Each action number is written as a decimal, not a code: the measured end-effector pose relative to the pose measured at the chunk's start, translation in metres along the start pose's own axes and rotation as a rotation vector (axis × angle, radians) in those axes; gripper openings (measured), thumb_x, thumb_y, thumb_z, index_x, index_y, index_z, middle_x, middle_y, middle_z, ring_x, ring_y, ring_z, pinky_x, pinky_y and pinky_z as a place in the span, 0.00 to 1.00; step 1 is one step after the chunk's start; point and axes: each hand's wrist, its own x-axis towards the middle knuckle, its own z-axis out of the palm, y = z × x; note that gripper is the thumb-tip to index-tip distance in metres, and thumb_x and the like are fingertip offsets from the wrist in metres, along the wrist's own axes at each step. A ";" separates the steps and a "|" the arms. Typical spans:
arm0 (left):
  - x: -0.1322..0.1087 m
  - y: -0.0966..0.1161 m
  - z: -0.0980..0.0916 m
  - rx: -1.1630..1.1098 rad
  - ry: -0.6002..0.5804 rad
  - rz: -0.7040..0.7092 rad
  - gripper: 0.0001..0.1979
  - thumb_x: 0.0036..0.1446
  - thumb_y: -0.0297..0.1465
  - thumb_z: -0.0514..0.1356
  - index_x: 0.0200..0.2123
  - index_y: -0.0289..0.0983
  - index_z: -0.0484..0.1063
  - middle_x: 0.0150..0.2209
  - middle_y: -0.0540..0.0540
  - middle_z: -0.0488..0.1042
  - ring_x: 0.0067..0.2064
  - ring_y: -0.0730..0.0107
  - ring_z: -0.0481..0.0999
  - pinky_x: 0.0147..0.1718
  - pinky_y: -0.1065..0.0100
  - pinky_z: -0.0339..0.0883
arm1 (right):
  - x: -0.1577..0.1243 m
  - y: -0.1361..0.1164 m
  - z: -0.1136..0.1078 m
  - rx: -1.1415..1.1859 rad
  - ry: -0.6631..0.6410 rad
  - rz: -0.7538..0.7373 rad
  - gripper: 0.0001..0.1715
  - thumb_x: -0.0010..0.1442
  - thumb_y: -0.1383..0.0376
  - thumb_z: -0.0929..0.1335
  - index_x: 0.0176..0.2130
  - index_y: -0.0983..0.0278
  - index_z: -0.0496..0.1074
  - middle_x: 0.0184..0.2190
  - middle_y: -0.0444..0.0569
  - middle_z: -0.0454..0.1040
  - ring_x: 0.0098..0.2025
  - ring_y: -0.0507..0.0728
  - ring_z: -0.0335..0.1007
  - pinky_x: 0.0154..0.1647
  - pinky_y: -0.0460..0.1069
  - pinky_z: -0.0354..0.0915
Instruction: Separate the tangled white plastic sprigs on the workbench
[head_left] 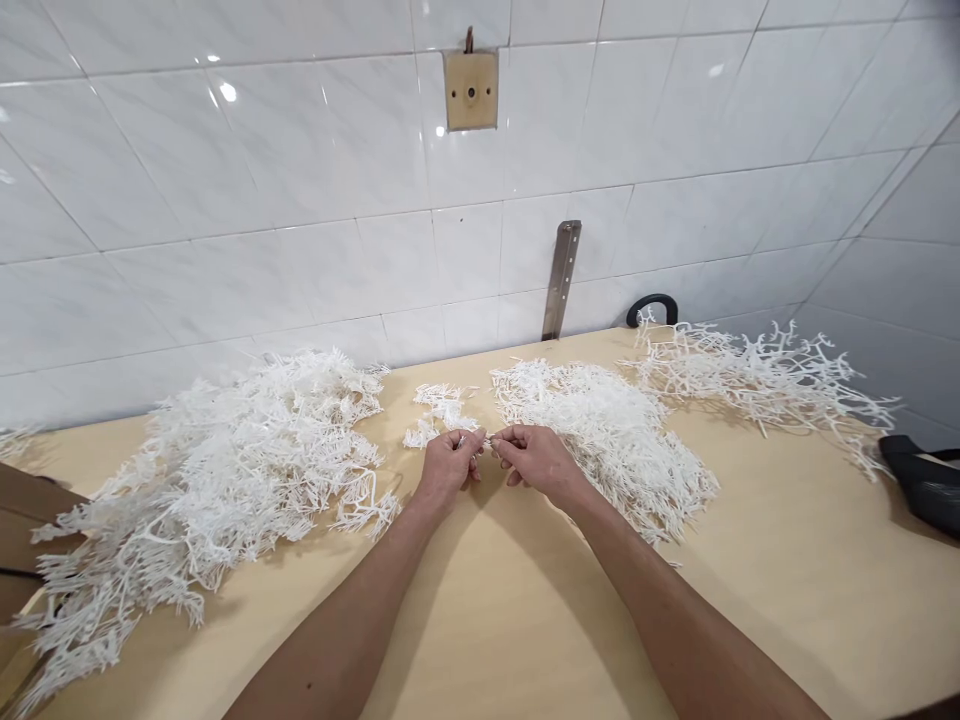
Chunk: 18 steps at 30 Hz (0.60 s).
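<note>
Watching through the head camera, I see both hands meeting over the middle of the pale wooden surface (510, 620). The left grip (448, 462) and the right grip (534, 458) are each closed to a fingertip pinch on the same small white plastic piece (485, 438), which bridges the narrow gap between them just above the surface.

All the plastic lies loose in heaps straight on the surface. A large heap of white branched sprues (225, 470) spreads to the left, its edge near the left wrist. A small cluster (442, 405) sits just beyond the fingers. A dense mound of fine bits (607, 440) lies against the right hand, and a sparser heap of longer branches (757, 375) lies further right by the tiled wall (300, 200).

Brown cardboard (22, 520) shows at the left edge; I cannot tell whether it is a box or what it holds. A black object (926, 480) rests at the right edge.
</note>
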 end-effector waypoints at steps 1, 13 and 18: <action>0.000 0.000 0.000 0.005 -0.005 0.007 0.22 0.47 0.50 0.66 0.21 0.36 0.67 0.17 0.53 0.66 0.15 0.76 0.65 0.14 0.74 0.52 | 0.000 0.000 0.000 -0.009 -0.009 0.009 0.08 0.56 0.62 0.68 0.32 0.64 0.75 0.23 0.42 0.72 0.16 0.48 0.69 0.16 0.41 0.60; -0.001 0.000 -0.001 0.022 -0.028 0.029 0.21 0.48 0.49 0.66 0.22 0.37 0.69 0.15 0.55 0.63 0.15 0.75 0.65 0.14 0.73 0.52 | 0.000 0.003 0.000 0.007 -0.013 -0.010 0.07 0.57 0.62 0.68 0.31 0.64 0.71 0.23 0.42 0.73 0.16 0.48 0.70 0.14 0.40 0.57; -0.003 0.004 -0.002 0.040 -0.084 0.035 0.20 0.46 0.47 0.67 0.24 0.37 0.69 0.15 0.55 0.64 0.16 0.75 0.66 0.14 0.74 0.54 | -0.001 -0.001 -0.003 0.011 -0.016 -0.006 0.07 0.57 0.62 0.67 0.31 0.64 0.71 0.22 0.42 0.72 0.17 0.49 0.71 0.14 0.40 0.58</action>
